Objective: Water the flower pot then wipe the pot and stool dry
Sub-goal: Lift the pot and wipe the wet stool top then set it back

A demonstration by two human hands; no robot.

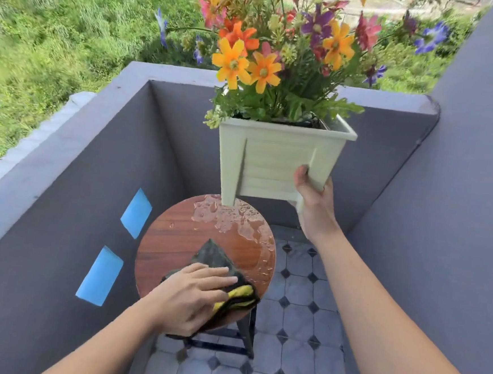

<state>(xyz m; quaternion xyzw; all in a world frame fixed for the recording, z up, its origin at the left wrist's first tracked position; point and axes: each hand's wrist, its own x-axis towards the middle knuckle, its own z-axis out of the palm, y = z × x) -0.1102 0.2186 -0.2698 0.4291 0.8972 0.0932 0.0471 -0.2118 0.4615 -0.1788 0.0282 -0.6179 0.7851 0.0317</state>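
Gripping pot (277, 159) by corner leg, right hand (315, 201); top-heavy, likely slick. Left hand (192, 291) flat, pressing cloth (216, 256) on stool (170, 240).

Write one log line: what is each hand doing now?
left hand: presses cloth flat on stool | right hand: holds flower pot up by lower corner | water: puddled on stool's far side | step: stool wipe

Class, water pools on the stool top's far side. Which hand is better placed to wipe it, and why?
Left. The left hand lies flat on the cloth on the stool, beside the water; the right hand grips the raised flower pot.
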